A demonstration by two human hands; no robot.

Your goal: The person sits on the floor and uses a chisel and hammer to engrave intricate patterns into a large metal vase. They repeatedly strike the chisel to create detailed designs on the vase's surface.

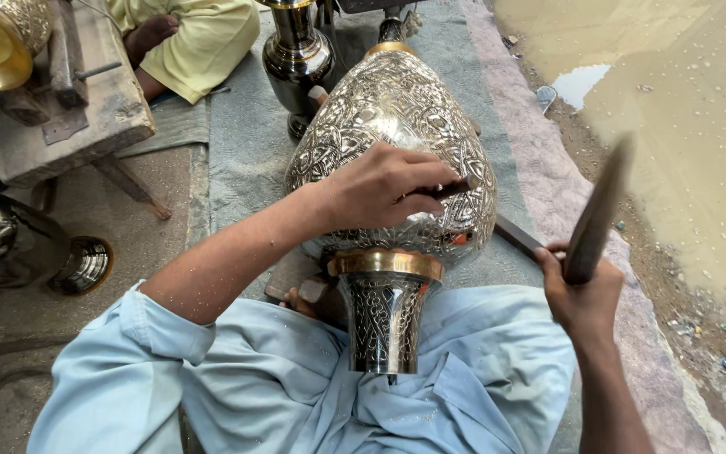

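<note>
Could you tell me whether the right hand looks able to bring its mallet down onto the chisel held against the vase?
Probably yes: the right hand holds the mallet raised beside the vase, and nothing lies between it and the chisel.

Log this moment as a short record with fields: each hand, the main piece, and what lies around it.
left hand: rests on the vase, fingers pinching a thin dark chisel against it
right hand: raised beside the vase, gripping a blurred dark mallet
engraved vase: silvery, brass-banded, lying across the lap
surroundings: second metal vase; wooden bench; grey mat; muddy puddle
</note>
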